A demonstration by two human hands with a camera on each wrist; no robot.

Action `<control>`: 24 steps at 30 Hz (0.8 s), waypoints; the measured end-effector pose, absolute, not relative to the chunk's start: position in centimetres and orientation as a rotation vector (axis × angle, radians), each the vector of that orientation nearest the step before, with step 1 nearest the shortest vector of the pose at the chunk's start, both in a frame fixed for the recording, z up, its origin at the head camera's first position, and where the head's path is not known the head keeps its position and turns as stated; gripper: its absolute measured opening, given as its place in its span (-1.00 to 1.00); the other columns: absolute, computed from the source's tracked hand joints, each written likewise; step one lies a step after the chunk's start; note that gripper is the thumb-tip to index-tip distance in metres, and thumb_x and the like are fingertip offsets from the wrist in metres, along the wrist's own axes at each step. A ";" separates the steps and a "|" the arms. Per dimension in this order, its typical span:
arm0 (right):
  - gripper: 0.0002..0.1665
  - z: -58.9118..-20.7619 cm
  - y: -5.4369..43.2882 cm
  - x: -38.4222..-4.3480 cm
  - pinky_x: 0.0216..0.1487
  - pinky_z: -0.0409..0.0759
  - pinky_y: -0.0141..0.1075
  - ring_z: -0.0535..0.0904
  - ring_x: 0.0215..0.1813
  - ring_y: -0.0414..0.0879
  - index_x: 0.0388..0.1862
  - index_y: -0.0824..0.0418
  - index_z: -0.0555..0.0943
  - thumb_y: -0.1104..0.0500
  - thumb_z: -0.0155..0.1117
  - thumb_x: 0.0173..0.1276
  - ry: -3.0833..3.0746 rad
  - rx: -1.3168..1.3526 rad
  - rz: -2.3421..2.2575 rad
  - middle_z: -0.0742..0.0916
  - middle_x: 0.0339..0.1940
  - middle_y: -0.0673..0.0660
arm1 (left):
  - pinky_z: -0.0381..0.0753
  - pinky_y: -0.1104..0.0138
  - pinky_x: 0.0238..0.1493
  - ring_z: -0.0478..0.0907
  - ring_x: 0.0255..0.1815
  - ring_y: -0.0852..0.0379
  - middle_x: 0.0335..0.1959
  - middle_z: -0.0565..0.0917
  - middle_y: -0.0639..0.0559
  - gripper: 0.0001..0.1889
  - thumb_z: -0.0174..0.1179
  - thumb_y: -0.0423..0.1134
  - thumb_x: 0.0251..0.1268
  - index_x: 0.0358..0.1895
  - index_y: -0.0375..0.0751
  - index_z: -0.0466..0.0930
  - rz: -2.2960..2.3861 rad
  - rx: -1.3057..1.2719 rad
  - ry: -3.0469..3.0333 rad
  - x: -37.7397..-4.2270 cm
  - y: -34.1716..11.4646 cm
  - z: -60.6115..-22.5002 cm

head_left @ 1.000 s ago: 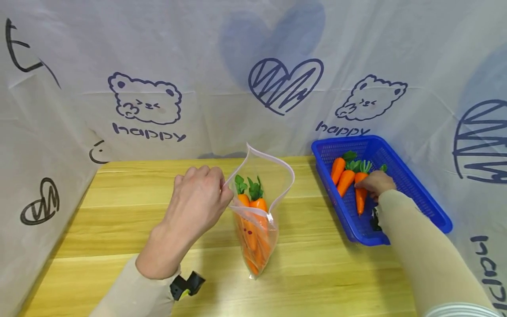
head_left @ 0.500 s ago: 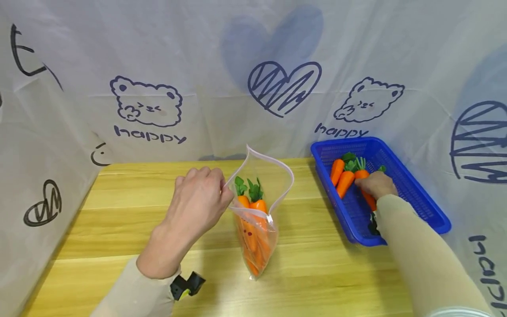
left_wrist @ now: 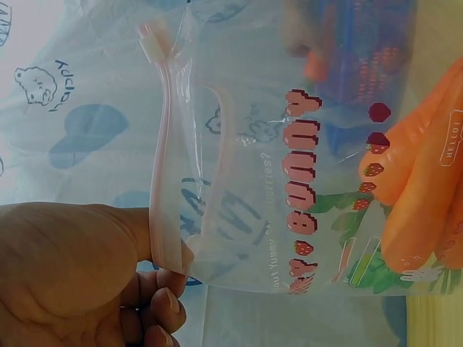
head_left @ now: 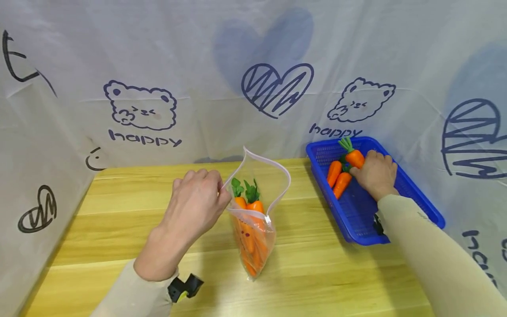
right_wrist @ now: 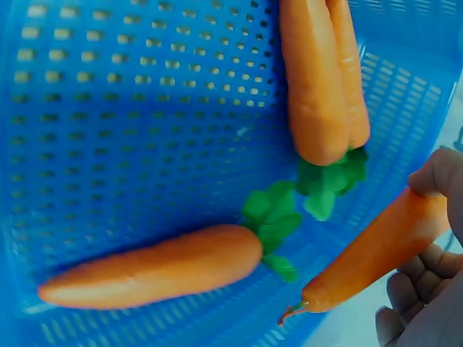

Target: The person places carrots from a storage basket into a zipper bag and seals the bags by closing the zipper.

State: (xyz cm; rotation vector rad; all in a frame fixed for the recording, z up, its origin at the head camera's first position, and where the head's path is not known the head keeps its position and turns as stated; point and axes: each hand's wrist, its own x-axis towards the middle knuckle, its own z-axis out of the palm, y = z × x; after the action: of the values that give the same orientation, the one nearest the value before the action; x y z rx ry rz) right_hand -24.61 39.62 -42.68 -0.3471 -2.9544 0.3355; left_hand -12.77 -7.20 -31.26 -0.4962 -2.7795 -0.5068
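Observation:
At the table's middle stands a clear zip bag (head_left: 248,213) with a pink-edged mouth spread wide. Orange toy carrots (head_left: 255,208) with green leaf tops are inside it, tips down. My left hand (head_left: 198,200) pinches the bag's rim between thumb and fingers, also plain in the left wrist view. Over the blue basket (head_left: 358,224) my right hand (head_left: 376,174) grips another toy carrot (head_left: 355,158), its green stems pointing away from me. The right wrist view shows the gripped carrot (right_wrist: 376,253) raised off the basket floor, with thumb and fingers around it. Below lie loose carrots (right_wrist: 152,267).
Two carrots (head_left: 341,184) lie together at the basket's left side in the head view. A wooden table (head_left: 309,273) carries bag and basket. White cloth (head_left: 214,123) with blue drawings hangs behind and at both sides. A black device (head_left: 185,287) sits on the left wrist.
My right hand has lifted its carrot and moved it toward the back of the basket, turning its leafy end up and away. The left hand stays on the bag's rim.

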 end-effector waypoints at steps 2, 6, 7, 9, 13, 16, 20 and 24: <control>-0.35 -42.2 39.2 -24.5 0.19 0.28 0.38 0.36 0.08 0.51 -0.01 0.50 0.42 -0.09 0.31 0.39 -2.938 -0.269 0.274 0.56 -0.01 0.53 | 0.25 0.18 -0.36 0.39 -0.44 -0.04 -0.54 0.49 0.03 -0.88 0.19 -0.29 0.28 -0.44 -0.15 0.54 -0.509 -0.495 -2.780 -12.7 -7.2 -31.3; -0.37 -41.2 38.5 -24.3 0.10 0.34 0.33 0.38 0.01 0.46 -0.08 0.47 0.42 -0.08 0.39 0.35 -2.904 -0.171 0.203 0.56 -0.06 0.51 | 0.25 0.17 -0.36 0.39 -0.44 -0.04 -0.53 0.49 0.03 -0.88 0.19 -0.29 0.27 -0.44 -0.14 0.54 -0.514 -0.496 -2.774 -12.7 -7.3 -31.3; -0.36 -40.9 38.3 -24.2 0.07 0.35 0.32 0.39 -0.01 0.46 -0.09 0.46 0.41 -0.09 0.40 0.34 -2.896 -0.152 0.189 0.56 -0.08 0.51 | 0.26 0.17 -0.36 0.39 -0.44 -0.04 -0.53 0.49 0.03 -0.88 0.19 -0.29 0.27 -0.44 -0.14 0.54 -0.514 -0.495 -2.773 -12.7 -7.3 -31.3; -0.35 -40.5 38.0 -24.1 0.03 0.35 0.30 0.39 -0.04 0.45 -0.10 0.46 0.41 -0.10 0.40 0.32 -2.880 -0.128 0.173 0.56 -0.11 0.50 | 0.26 0.17 -0.36 0.40 -0.43 -0.05 -0.53 0.50 0.03 -0.88 0.19 -0.29 0.27 -0.44 -0.14 0.54 -0.514 -0.496 -2.773 -12.7 -7.3 -31.3; -0.37 -39.4 37.3 -23.6 -0.01 0.35 0.27 0.39 -0.08 0.42 -0.12 0.43 0.40 -0.10 0.38 0.30 -2.860 -0.102 0.154 0.57 -0.13 0.47 | 0.27 0.16 -0.35 0.40 -0.42 -0.05 -0.53 0.50 0.03 -0.88 0.18 -0.29 0.27 -0.44 -0.14 0.54 -0.518 -0.494 -2.782 -12.7 -7.4 -31.3; -0.41 -38.7 36.7 -23.1 -0.05 0.34 0.23 0.40 -0.12 0.39 -0.16 0.40 0.40 -0.10 0.37 0.30 -2.846 -0.083 0.148 0.58 -0.17 0.45 | 0.27 0.16 -0.33 0.40 -0.41 -0.05 -0.51 0.51 0.03 -0.89 0.18 -0.28 0.29 -0.42 -0.14 0.55 -0.522 -0.487 -2.795 -12.7 -7.5 -31.2; -0.47 -37.7 35.9 -22.4 -0.10 0.33 0.19 0.40 -0.17 0.37 -0.25 0.34 0.39 -0.08 0.37 0.28 -2.828 -0.061 0.149 0.57 -0.27 0.39 | 0.27 0.16 -0.31 0.41 -0.40 -0.05 -0.51 0.51 0.03 -0.89 0.17 -0.28 0.29 -0.42 -0.14 0.55 -0.527 -0.484 -2.801 -12.7 -7.5 -31.1; -0.49 -36.7 35.0 -21.6 -0.11 0.31 0.16 0.39 -0.17 0.36 -0.25 0.34 0.41 -0.07 0.37 0.27 -2.820 -0.034 0.165 0.56 -0.29 0.36 | 0.26 0.16 -0.31 0.40 -0.40 -0.06 -0.51 0.50 0.03 -0.89 0.16 -0.28 0.29 -0.42 -0.14 0.54 -0.539 -0.487 -2.799 -12.7 -7.5 -31.1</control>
State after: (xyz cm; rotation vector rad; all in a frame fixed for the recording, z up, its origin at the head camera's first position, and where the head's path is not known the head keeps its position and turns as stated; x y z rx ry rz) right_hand -21.60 34.96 -36.67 -0.0345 -2.8195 0.1648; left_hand -12.70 -7.48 -31.10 -0.4875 -2.7992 -0.5387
